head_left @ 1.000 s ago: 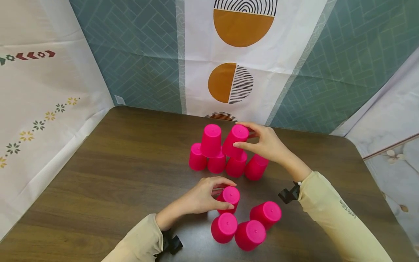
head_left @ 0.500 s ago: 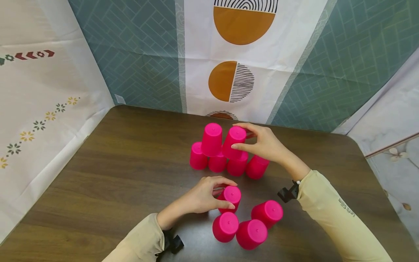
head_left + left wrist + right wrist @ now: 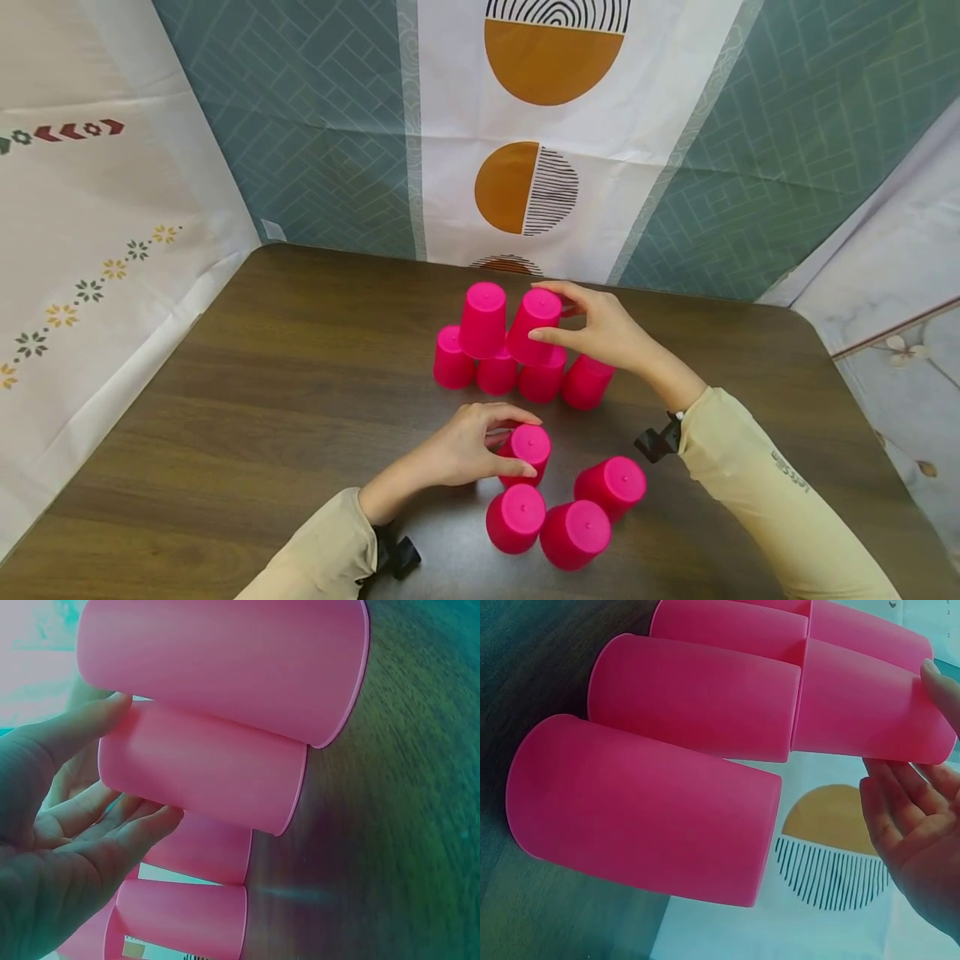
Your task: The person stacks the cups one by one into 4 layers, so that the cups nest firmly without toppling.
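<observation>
All the cups are bright pink and upside down. My right hand grips a cup by its sides, thumb in front and fingers behind. That cup stands in an upper level beside another cup, above a back row of several cups. In the right wrist view its rim meets the base of a lower cup. My left hand holds a nearer cup between thumb and fingers. Close by it stand three more cups, a front left one, a front middle one and a right one.
The brown wooden table reaches back to a patterned cloth. Pale cloth hangings border its left and right sides. The front cups lie between my two forearms.
My right hand has shifted the held cup slightly left, and it has gone from tilted to nearly upright on the back row. My left hand and its cup have stayed in place.
</observation>
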The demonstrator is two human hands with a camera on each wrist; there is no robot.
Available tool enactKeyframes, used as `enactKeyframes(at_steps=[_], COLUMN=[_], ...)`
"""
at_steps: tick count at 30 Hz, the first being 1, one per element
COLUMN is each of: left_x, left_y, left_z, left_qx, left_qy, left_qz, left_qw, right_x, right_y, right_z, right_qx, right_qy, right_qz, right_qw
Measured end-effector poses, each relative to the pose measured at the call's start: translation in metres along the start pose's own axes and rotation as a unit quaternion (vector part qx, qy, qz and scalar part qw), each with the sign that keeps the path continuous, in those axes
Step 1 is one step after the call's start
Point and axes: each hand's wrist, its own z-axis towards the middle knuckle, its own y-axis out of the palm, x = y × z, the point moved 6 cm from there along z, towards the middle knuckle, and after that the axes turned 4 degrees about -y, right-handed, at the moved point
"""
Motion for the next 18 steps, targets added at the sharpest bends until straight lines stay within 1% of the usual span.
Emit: enactKeyframes(at_steps=[5,11,14,18], left_x=[0.000,0.002,0.005,0.015], left_y=[0.002,0.005,0.003,-0.004], left_z=[0.001,0.002,0.001,-0.002], left_qx=[-0.001,0.000,0.003,0.010], left_qy=[0.009,0.023,0.036,0.065], left_qz=[0.006,0.010,0.018,0.031], left_qw=[0.9999,0.9997,0.9992,0.9974], right_x=[0.001,0.004,0.005,0.004], right_y=[-0.001,-0.009,-0.015,-0.023], right_z=[-0.004,-0.018,-0.027,-0.041], right_qx=[-0.002,0.014,0.027,0.050], right_qy=[-0.004,0.003,0.002,-0.013], right_qz=[-0.002,-0.009,-0.007,-0.009], right_qw=[1.000,1.000,1.000,0.999])
